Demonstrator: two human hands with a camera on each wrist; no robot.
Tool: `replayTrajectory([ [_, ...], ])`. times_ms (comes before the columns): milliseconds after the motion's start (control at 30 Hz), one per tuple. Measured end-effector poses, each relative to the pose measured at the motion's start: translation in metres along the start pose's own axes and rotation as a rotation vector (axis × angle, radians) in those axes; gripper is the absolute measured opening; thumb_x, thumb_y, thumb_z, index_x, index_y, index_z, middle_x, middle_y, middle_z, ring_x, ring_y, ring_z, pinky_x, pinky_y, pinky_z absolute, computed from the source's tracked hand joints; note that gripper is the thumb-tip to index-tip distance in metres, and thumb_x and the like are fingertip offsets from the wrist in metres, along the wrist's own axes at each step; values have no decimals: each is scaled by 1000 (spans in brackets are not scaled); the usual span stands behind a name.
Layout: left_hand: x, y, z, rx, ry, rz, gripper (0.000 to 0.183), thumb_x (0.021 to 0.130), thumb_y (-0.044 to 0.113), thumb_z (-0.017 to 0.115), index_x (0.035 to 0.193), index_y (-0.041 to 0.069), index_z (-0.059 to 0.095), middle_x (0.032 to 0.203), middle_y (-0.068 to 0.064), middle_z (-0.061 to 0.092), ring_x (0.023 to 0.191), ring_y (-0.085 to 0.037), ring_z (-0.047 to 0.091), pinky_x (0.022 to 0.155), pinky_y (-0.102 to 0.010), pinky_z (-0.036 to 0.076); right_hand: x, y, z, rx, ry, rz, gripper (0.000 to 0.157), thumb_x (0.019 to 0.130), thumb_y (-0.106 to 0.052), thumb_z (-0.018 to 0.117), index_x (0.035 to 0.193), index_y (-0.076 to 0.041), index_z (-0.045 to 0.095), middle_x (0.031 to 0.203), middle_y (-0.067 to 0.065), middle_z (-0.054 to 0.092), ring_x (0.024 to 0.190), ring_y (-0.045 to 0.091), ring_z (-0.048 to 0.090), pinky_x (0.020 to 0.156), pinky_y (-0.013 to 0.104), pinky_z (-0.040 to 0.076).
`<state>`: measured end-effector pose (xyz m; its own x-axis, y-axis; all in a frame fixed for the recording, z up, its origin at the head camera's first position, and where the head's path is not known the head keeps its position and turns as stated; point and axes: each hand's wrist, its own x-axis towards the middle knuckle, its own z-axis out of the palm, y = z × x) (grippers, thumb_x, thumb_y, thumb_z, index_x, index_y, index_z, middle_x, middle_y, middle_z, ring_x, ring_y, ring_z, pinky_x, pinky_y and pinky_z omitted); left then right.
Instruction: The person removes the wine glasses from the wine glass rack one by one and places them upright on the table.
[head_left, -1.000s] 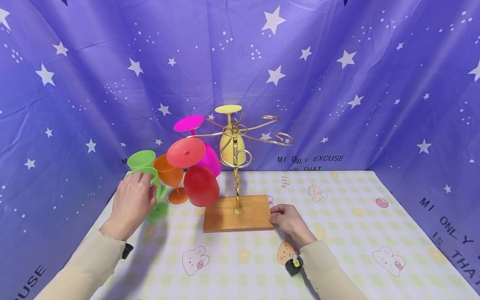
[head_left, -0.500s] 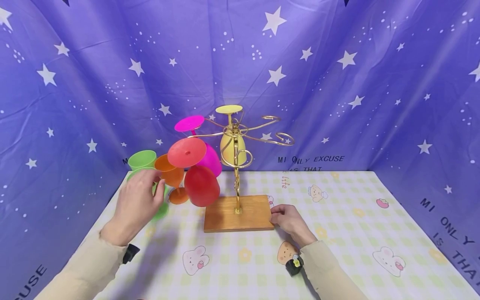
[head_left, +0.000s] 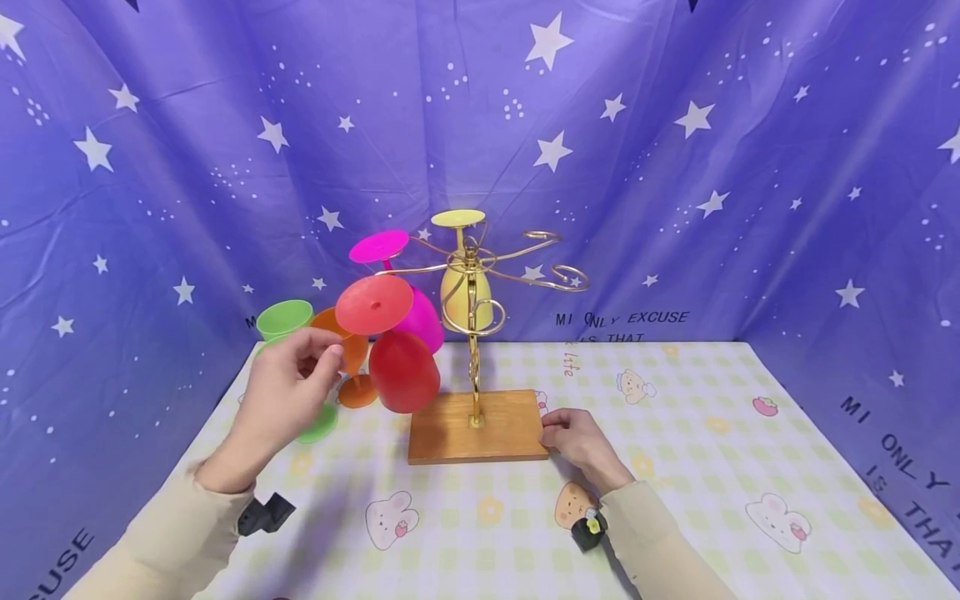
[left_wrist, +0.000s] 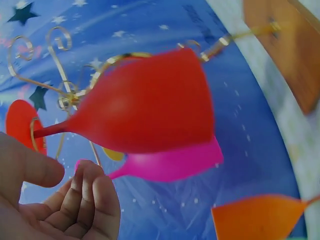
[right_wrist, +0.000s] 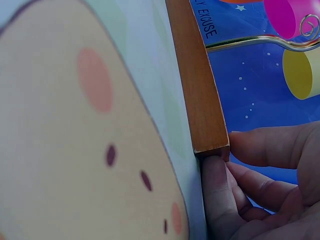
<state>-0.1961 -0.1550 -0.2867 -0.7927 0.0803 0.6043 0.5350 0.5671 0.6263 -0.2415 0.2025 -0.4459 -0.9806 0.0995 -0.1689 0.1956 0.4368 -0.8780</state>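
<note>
A rack with a gold post, curled arms and a wooden base (head_left: 446,442) stands mid-table. Red (head_left: 405,379), magenta (head_left: 425,321) and yellow (head_left: 480,304) plastic goblets hang upside down from it. My left hand (head_left: 288,387) is just left of the red goblet, fingers loosely bent and holding nothing. In the left wrist view, thumb and fingers are apart below the foot (left_wrist: 22,125) of the red goblet. My right hand (head_left: 585,442) grips the base's right end; the right wrist view shows the thumb (right_wrist: 265,146) and fingers at the wood's corner.
An orange goblet (head_left: 357,390) stands upright left of the rack. Green goblets (head_left: 285,317) stand farther left, partly hidden by my left hand. Vacant gold arms (head_left: 525,277) reach right and forward. A starry curtain (head_left: 675,208) surrounds the checked tablecloth (head_left: 675,475).
My left hand has moved off the green goblets, rightward to beside the red goblet, covering part of the orange one. The right hand stays at the base; the rack has not moved.
</note>
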Motion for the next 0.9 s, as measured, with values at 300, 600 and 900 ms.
replayTrajectory([
  [300, 6, 14, -9, -332, -97, -286, 25, 98, 17, 53, 104, -5, 61, 76, -8, 64, 65, -23, 64, 61, -33, 57, 1, -1, 0, -6, -7, 8, 21, 80, -1, 63, 101, 0, 64, 95, 9, 61, 86, 23, 54, 76, 32, 44],
  [600, 11, 24, -15, -539, -139, -369, 29, 97, 24, 57, 101, -4, 58, 78, -11, 60, 66, -24, 64, 63, -35, 58, 3, -3, 1, -10, -12, 18, 22, 80, -2, 63, 102, 0, 64, 97, 10, 60, 88, 23, 53, 79, 35, 44],
  [900, 18, 29, -16, -742, -193, -443, 27, 96, 25, 58, 91, -2, 56, 73, -11, 61, 60, -19, 61, 62, -32, 57, 2, 2, 1, -12, -3, 9, 22, 79, -2, 63, 101, 0, 65, 97, 9, 61, 88, 23, 54, 79, 34, 43],
])
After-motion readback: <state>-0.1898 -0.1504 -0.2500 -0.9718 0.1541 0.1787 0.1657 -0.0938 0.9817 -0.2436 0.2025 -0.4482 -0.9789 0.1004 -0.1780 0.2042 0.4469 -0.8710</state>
